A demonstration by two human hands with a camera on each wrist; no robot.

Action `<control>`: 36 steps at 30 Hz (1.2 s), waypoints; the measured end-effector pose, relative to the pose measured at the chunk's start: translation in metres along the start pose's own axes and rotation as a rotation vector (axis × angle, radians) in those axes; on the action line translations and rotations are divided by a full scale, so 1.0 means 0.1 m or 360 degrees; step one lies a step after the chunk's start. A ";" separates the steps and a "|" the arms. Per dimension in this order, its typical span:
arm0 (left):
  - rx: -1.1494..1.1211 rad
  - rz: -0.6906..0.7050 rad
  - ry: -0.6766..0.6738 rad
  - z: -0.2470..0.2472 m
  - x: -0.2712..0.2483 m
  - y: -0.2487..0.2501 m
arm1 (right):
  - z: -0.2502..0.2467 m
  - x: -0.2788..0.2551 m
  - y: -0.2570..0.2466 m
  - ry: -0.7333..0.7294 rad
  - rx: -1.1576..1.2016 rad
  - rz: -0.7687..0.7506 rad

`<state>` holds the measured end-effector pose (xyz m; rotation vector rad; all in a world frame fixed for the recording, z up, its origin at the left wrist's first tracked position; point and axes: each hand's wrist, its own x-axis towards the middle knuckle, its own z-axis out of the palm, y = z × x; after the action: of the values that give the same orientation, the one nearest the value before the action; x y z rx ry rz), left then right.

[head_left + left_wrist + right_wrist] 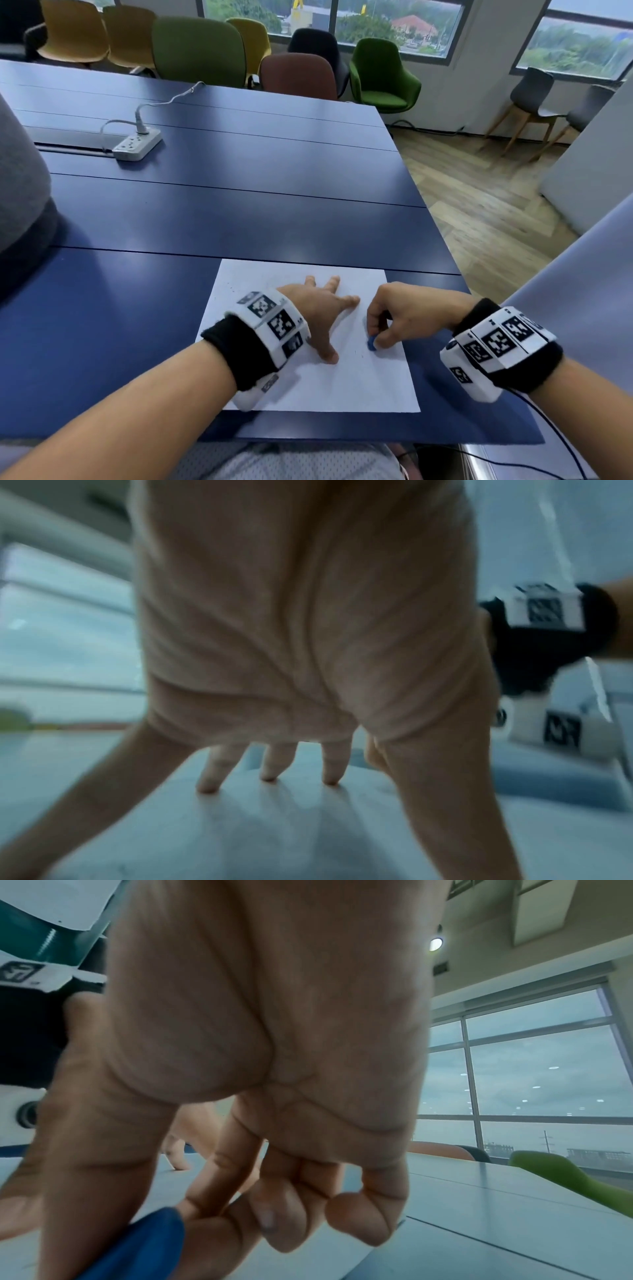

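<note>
Pinning the paper sheet (308, 383) flat with the left hand (318, 308), fingers splayed straight, while pinching a little blue eraser (372, 343) in the right hand (407, 308) at its 3 o'clock.

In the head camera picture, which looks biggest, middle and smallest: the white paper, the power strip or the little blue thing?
1. white paper, pressed flat by the left hand
2. power strip, farther from the camera, yet clearly smaller
3. little blue thing, pinched by the right hand and partly hidden
</note>
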<state>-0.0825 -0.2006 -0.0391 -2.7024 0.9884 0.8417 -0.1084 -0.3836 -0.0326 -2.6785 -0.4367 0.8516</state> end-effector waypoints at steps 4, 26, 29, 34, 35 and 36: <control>-0.0029 0.0007 -0.0025 0.03 0.02 -0.01 | -0.07 0.11 0.03 0.0203 0.0069 -0.0029; 0.0046 -0.0070 -0.0084 0.10 -0.01 0.04 | -0.07 0.11 0.12 0.0395 0.0112 -0.0092; 0.0071 -0.0072 -0.0054 0.11 -0.02 0.05 | -0.07 0.14 0.14 0.0500 0.0118 -0.0095; 0.0091 -0.0098 -0.0059 0.09 -0.04 0.07 | -0.08 0.06 0.06 0.0099 0.0075 -0.0122; 0.0089 -0.0091 -0.0059 0.09 -0.05 0.07 | -0.11 0.11 0.09 0.0224 0.0075 -0.0102; 0.0085 -0.0085 -0.0053 0.09 -0.05 0.06 | -0.12 0.15 0.10 0.0367 0.0077 -0.0088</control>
<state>-0.0932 -0.1997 -0.0439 -2.6487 0.9141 0.8354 -0.0873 -0.3899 -0.0342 -2.6646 -0.4270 0.5226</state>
